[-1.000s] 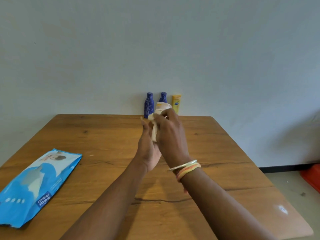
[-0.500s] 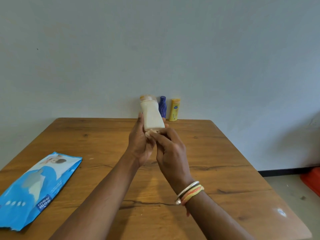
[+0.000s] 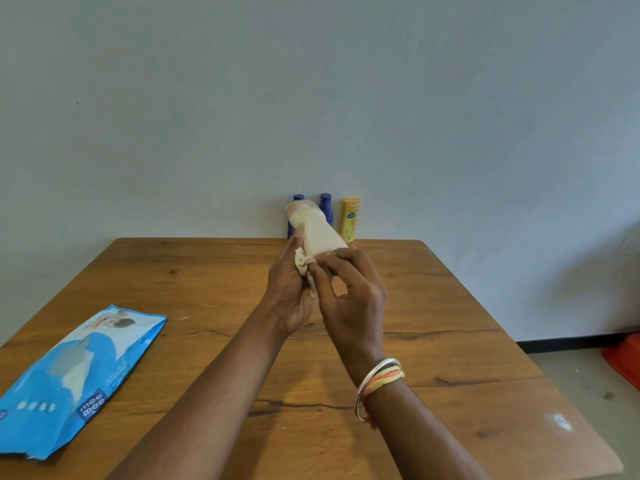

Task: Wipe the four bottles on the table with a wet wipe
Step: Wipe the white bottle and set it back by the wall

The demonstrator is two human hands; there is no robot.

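The cream bottle (image 3: 317,230) is off the counter (image 3: 207,271), held in the air just above the centre of the frame. Its long axis is tilted, with the cap toward the upper left and the base toward the lower right, down into the hands. The left grip (image 3: 289,296) is closed round the lower body, its thumb up along the bottle's left side and its other fingers hidden behind. The right grip (image 3: 351,303) comes in from the lower right and is narrow, its fingertips bunched at the bottle's base and pinching the wipe (image 3: 302,263). The wipe shows as a small crumpled wad between the two hands, touching the bottle's lower left edge. I cannot tell how much of it lies under the base.

From the wipe, the bottle's body lies upward and a little to the right, with the cap almost straight above. I judge that a stroke along the tilted axis would run from the base up toward the cap. The right grip is at the wipe and best placed to make it, while the left steadies or turns the bottle.

At the far edge, against the wall, three bottles stand upright and close together: a blue bottle (image 3: 298,197) partly hidden behind the cream one, a second blue bottle (image 3: 326,207) and a yellow bottle (image 3: 350,220). The pack (image 3: 79,379) lies flat at the lower left, well apart from the hands.
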